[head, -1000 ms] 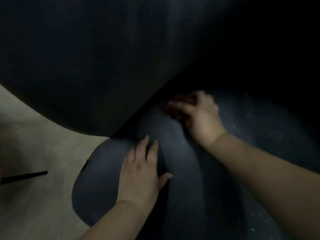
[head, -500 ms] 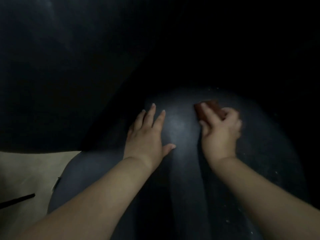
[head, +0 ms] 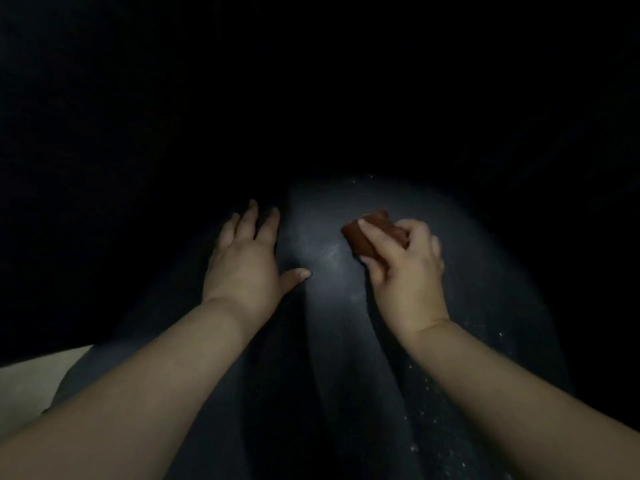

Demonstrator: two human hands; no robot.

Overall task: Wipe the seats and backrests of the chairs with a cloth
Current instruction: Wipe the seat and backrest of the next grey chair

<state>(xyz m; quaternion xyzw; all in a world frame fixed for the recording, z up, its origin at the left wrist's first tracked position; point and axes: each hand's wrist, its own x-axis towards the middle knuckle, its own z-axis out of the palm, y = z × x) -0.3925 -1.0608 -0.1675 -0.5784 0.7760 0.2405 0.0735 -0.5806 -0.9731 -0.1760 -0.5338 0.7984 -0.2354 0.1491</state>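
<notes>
**On a dim chair seat, one palm flat and one hand gripping a cloth**

Above the seat, almost the whole upper half of the view is black; whether that darkness is the backrest or only shadow cannot be told, and no edge of it shows. The seat's far rim fades into the same black, and its right side dissolves into shadow beyond the right forearm. Both forearms run out of the picture at the lower corners, so nothing past them is seen.

The seat itself is a smooth, dark grey, rounded shell with a matte sheen, brightest along a raised ridge down its middle. Pale specks, dust or crumbs too small to name, are scattered over its right half and along its far curve.

Left of the ridge, the left hand lies palm down on the seat, fingers straight and slightly fanned, thumb stretched out toward the ridge. Its little finger is hard to make out against the dark.

Right of the ridge, the right hand holds the cloth, a reddish-brown piece folded into a compact, blocky pad. The forefinger lies across its top, the thumb tucks beneath its near edge, and the other fingers curl round its right side, covering that part. The cloth rests against the seat surface near its far end.

At the seat's lower left, a wedge of pale beige floor shows, plain and flat.
</notes>
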